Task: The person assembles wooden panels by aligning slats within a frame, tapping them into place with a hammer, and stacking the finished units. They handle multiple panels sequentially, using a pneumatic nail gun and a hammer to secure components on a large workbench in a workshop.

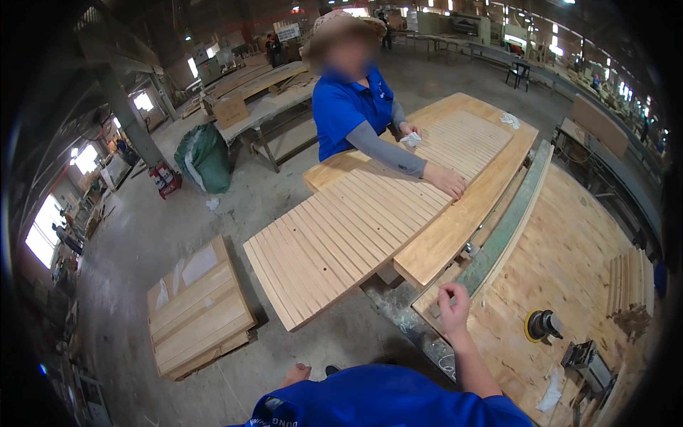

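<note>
My right hand (pixel 454 307) is raised over the near end of a long green-topped strip (pixel 498 245), its fingers curled in with thumb and forefinger close together. Whatever it may hold is too small to tell. Low by my body, my left hand (pixel 296 373) has its fingers bent in; my sleeve hides part of the arm, and no held thing shows. A slatted wooden panel (pixel 341 235) with small dark holes lies ahead, its near end jutting past the wooden workbench (pixel 434 260). Neither of my hands touches it.
Across the panel a co-worker in blue (pixel 348 114) rests one hand on it and holds a white cloth (pixel 411 139). At right, a plywood table (pixel 562 249) bears a round sander (pixel 542 325) and stacked wood pieces (pixel 629 288). Boards (pixel 199 306) lie stacked at left.
</note>
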`<state>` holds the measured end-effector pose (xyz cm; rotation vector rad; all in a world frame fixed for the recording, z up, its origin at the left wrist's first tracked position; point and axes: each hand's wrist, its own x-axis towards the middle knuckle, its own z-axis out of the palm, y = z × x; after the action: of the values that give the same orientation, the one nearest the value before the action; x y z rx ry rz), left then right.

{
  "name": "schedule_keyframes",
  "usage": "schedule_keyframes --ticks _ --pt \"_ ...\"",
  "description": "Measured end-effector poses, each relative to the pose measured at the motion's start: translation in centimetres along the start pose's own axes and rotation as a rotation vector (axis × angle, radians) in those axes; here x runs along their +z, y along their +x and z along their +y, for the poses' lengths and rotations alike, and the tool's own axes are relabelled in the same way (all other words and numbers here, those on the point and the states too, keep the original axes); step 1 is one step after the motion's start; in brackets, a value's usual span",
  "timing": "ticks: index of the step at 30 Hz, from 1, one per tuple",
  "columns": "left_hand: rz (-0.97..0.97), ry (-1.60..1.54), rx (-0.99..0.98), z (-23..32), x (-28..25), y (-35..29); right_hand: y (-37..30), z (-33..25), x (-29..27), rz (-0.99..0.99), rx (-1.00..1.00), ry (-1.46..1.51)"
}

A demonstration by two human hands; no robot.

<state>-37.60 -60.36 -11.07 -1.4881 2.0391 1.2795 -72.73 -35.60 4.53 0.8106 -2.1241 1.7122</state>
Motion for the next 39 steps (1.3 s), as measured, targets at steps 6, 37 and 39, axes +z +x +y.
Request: schedule_keyframes --ticks 6,37,39 --pt "-0.088 0.082 0.032 1.9 0.3 -0.5 -1.4 5.0 -0.7 0.043 0.146 0.044" --pt "-0.38 0.238 0.506 2.6 -4.5 7.7 -22.7 0.6 1.3 0.157 0.429 -0.08" --pt "-0.393 0.294 0.514 1.0 -5.8 8.0 -24.2 -0.2 3.1 0.142 0.463 -0.032"
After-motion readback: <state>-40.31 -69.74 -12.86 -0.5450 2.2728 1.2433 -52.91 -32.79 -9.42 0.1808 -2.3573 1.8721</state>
